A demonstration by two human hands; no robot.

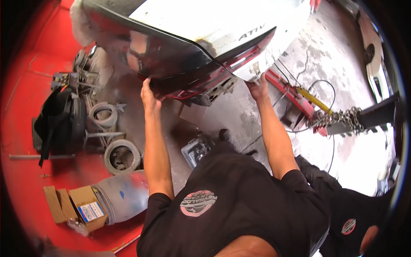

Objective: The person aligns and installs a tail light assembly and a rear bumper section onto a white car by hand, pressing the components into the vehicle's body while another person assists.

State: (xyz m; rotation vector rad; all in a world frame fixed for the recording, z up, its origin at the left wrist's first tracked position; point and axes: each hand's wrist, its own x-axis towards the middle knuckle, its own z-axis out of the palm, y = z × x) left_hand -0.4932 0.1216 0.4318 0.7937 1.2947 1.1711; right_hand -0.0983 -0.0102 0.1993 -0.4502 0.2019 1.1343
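A car's rear end fills the top of the view, with a white trunk lid [184, 21], a dark side panel [171, 55] and a dark red tail light [201, 81] across the corner. My left hand [150, 97] is closed around the lower edge of the dark corner, by the light's outer end. Farther right, my right hand [259, 88] grips the lower white edge of the trunk lid, thumb up and other fingers mostly hidden beneath. Between my hands, rough, dirty structure [214, 93] shows below the light.
Old tires [122, 156] and metal stands line the left, near an open cardboard box [87, 205] and a translucent drum [124, 195]. A grey case [197, 150] lies on the floor. Right are a red-and-yellow bar [314, 102], chain [349, 119] and a co-worker in black [351, 214].
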